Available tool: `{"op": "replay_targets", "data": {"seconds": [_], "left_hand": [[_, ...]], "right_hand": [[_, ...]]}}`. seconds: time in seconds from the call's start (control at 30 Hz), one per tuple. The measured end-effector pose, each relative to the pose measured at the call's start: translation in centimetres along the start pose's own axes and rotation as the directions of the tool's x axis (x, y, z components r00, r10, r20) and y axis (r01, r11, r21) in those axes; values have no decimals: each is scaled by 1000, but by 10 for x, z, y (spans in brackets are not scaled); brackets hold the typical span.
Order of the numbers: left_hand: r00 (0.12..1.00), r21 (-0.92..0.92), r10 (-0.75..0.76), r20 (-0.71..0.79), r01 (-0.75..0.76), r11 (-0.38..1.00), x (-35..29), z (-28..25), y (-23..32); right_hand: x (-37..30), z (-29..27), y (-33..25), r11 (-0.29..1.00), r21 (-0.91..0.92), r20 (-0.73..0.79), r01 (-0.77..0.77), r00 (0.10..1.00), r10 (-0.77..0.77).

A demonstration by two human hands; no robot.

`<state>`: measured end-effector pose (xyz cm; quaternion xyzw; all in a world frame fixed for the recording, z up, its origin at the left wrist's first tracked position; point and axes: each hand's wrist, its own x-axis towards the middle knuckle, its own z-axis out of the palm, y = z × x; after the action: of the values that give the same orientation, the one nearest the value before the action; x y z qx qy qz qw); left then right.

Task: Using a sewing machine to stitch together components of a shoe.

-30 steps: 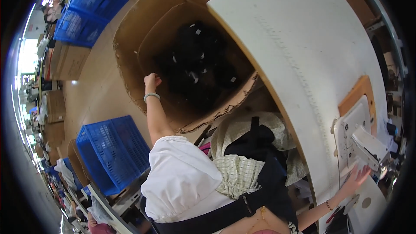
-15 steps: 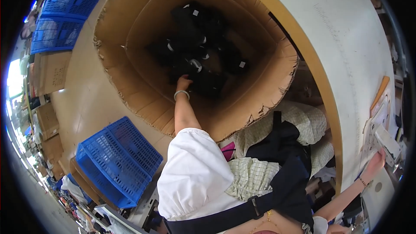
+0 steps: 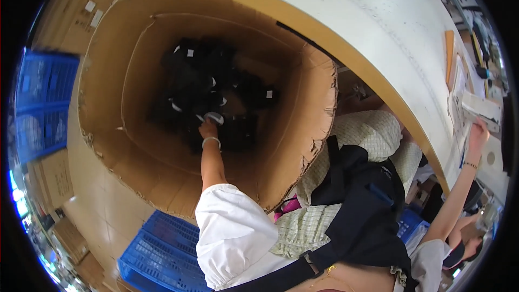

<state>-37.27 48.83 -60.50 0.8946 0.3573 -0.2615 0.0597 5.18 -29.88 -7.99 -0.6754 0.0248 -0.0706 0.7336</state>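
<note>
Black items — heaped at the bottom of the big cardboard box, 10 o'clock in view. Left hand reaches down among them; grip cannot be told. Right hand — 3 o'clock, fingers closed on white paper at the table edge.

Large box: brown corrugated cardboard, matt, rim ragged and torn. Contents: black, matt, cloth-like pieces with small white paper tags. Worktop: white, smooth, scuffed, pale wood-coloured edge. Crates: blue plastic lattice, slight sheen. Sleeve: white cloth, matt.
</note>
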Motion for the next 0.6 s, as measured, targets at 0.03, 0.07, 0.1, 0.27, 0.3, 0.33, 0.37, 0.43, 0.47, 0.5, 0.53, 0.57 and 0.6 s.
{"op": "replay_targets", "data": {"seconds": [0.03,0.07,0.1,0.27,0.3,0.33,0.37,0.43,0.47,0.5,0.53,0.57,0.6], "left_hand": [[999,96,31,-44,-27,995,-4,3,3],[997,179,62,-55,-51,983,-6,2,4],[994,205,65,-85,-46,978,-11,-2,4],[957,-26,103,-270,-114,993,-24,-77,-32],[951,-114,-49,-306,15,993,-29,-101,-44],[945,-233,-153,-290,85,969,-39,-130,-52],[910,-453,-285,-300,127,882,-48,-161,-62],[912,-841,-301,-278,-80,535,-73,-229,-74],[920,-901,-206,-333,-247,356,-90,-262,-75],[918,-949,-240,-316,-306,80,-114,-288,-71],[900,-920,-193,-391,-391,40,-131,-322,-69],[860,-868,-166,-483,-495,-36,-152,-350,-62],[838,-853,-211,-503,-521,-32,-172,-378,-54]], "right_hand": [[-7,9,0,1000,-22,43,-19,999,19],[-14,21,0,998,-31,48,53,998,-52],[-19,31,1,990,-25,128,138,983,-134],[-37,55,3,1000,-12,-41,15,999,-16],[-39,56,4,1000,-9,-25,-2,1000,1],[-36,51,8,1000,-10,-3,11,1000,-11],[-35,50,11,999,21,4,-29,1000,29],[-33,45,18,992,47,113,-117,987,111],[-33,46,22,990,43,63,-133,990,130],[-34,49,26,985,56,104,-164,982,158],[-36,55,29,996,-5,96,-85,992,85],[-39,60,31,1000,-13,16,-19,1000,19],[-42,67,33,999,-38,102,4,995,0]]}}
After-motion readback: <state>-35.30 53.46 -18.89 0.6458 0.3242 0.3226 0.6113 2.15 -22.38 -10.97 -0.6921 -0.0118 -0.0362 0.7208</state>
